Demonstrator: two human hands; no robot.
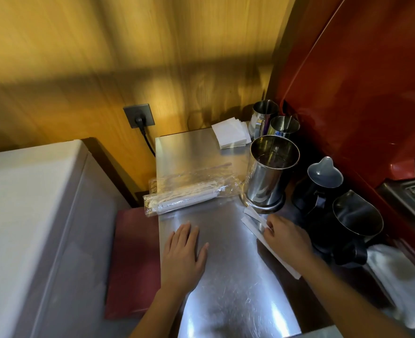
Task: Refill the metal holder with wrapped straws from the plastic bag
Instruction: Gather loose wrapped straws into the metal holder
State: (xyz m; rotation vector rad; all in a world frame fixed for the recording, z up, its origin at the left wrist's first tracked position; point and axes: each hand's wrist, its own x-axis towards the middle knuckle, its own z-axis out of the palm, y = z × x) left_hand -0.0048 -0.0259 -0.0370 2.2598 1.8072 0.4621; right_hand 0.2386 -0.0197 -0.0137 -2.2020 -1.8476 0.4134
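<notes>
Straws in paper wrappers [262,230] lie loose on the steel worktop [226,276] at lower right of centre, just in front of the metal holder [270,174], which stands upright and looks nearly empty. My right hand [287,237] rests on them, fingers curled as if pinching a couple, though I cannot tell if the grip is closed. My left hand [184,252] lies flat and open on the worktop, holding nothing. The plastic bag [189,191] with more wrapped straws lies on its side to the left of the holder, near it. These should be very light, thin and a bit bendy, and the paper may slide on polished steel, so I judge it best to gather several together and take them near the middle. The bag is soft and crinkly; I would hold it by its open end.
</notes>
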